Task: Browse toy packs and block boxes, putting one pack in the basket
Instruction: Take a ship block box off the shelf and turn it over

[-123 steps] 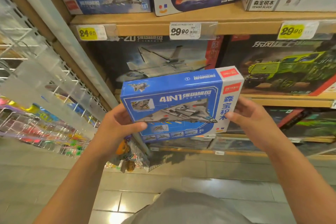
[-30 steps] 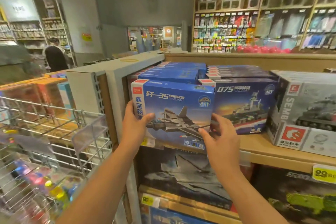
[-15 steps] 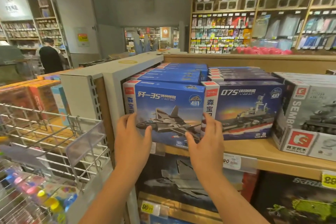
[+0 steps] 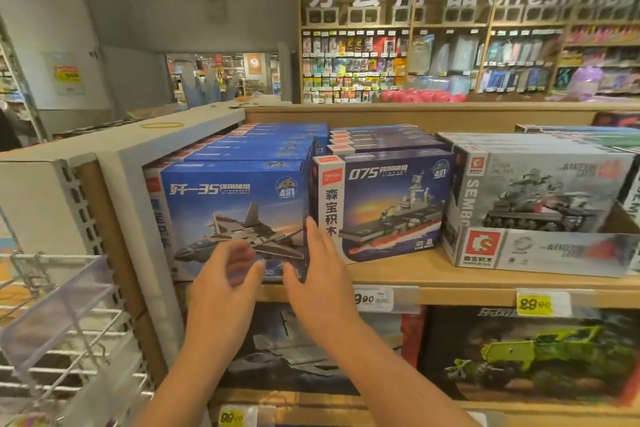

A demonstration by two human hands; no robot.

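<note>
Both hands empty: left hand (image 4: 221,284) fingers spread, blurred; right hand (image 4: 320,274) fingers straight, seemingly touching jet box (image 4: 235,215).

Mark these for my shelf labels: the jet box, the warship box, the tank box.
jet box (image 4: 235,198), head view, front face upper middle.
warship box (image 4: 391,204), head view, front face centre.
tank box (image 4: 540,198), head view, front face centre.

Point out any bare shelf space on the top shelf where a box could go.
One bare strip of wooden shelf: its front edge before the ship box, running to the grey tank box. Elsewhere it's crowded: the jet box sits tight against the ship box.
</note>
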